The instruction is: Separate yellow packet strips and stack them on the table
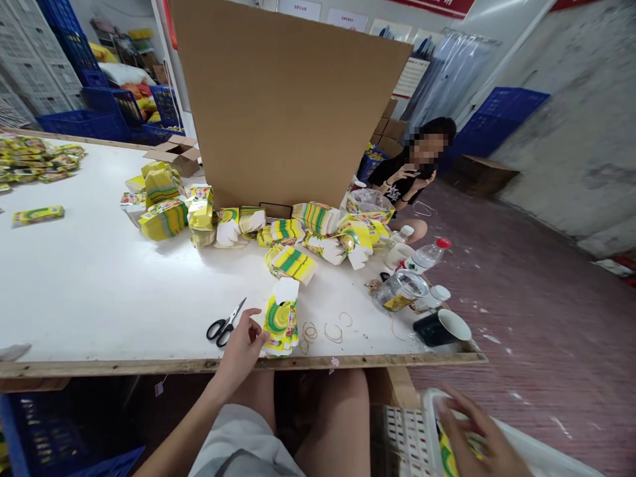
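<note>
My left hand (247,341) rests at the table's front edge, with thumb and index finger apart. Its thumb tip is beside or against a small stack of flat yellow-green cartons (279,321), not wrapped round it. Black-handled scissors (224,326) lie just left of that hand. Low at the right, my right hand (477,434) is over a white plastic basket (431,404) that holds yellow-green packets (448,457). Motion blurs this hand, and its fingertips are partly hidden, so I cannot tell whether it grips a packet.
Bundled flat cartons (318,218) line the table before a large cardboard sheet (293,99). Rubber bands (311,331) lie near the front edge. A plastic jar (400,291), bottles and a dark mug (437,329) crowd the right corner. A person (397,175) sits beyond, holding a phone.
</note>
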